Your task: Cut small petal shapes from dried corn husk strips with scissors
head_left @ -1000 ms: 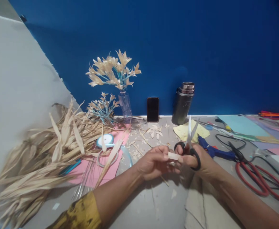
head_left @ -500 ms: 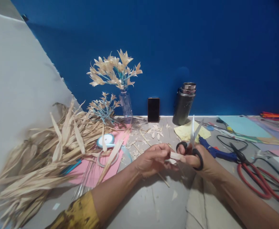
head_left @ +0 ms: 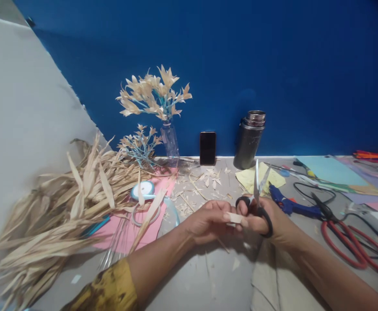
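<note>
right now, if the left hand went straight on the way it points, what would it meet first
Beyond the pale strip it holds, the left hand would likely meet the right hand first, at its fingertips, though depth is hard to judge.

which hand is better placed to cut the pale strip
Likely the right hand: it holds the opened black-handled scissors, while the left hand pinches one end of the pale strip.

Soft, rather dim indoor light covers the table (head_left: pixel 189 285), its source out of view. Muted shadows lie beneath the forearms (head_left: pixel 163 254). The blue wall (head_left: pixel 289 65) darkens into a black top-right corner. Small glints mark the bottle (head_left: pixel 249 147) at its neck. The husks (head_left: pixel 46 220) blur toward the left edge; detail around the fingers (head_left: pixel 219 214) is smeared.
</note>
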`<act>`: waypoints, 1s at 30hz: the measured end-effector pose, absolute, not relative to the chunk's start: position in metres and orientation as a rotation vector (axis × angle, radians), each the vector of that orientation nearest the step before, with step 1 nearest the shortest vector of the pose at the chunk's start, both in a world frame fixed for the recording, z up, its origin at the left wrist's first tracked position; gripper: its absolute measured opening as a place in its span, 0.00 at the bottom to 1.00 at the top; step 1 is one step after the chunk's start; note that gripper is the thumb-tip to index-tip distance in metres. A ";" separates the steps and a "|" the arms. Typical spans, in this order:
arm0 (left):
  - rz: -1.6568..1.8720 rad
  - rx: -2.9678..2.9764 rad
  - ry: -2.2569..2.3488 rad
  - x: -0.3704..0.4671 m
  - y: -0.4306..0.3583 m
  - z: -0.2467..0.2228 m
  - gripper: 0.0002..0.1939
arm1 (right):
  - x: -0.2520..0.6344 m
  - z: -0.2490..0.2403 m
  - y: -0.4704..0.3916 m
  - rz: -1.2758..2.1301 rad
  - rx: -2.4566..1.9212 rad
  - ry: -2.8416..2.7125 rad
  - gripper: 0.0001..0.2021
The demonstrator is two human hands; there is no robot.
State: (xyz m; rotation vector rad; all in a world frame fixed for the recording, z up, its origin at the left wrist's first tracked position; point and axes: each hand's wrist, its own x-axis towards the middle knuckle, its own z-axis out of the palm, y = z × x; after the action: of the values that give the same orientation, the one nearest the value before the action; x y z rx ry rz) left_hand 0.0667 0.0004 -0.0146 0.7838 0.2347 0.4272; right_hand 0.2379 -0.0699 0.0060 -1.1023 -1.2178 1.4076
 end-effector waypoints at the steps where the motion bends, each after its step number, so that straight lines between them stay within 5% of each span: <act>1: 0.440 0.765 0.224 0.066 0.001 -0.014 0.17 | 0.238 0.007 -0.069 1.407 -1.090 -1.186 0.13; 10: 0.581 0.961 0.471 0.071 -0.004 -0.009 0.16 | 0.238 0.007 -0.066 1.136 -1.279 -1.273 0.10; 21: 0.505 0.838 0.248 0.068 0.001 -0.015 0.15 | 0.230 -0.005 -0.063 1.430 -0.916 -1.038 0.12; 30: 0.550 0.936 0.442 0.072 -0.002 -0.010 0.18 | 0.232 0.003 -0.066 1.265 -1.166 -1.133 0.14</act>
State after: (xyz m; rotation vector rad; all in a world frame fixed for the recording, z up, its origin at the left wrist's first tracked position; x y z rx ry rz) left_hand 0.0718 -0.0020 -0.0096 0.9358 0.4416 0.5501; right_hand 0.2323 -0.0656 0.0032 -1.1661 -1.1328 1.2651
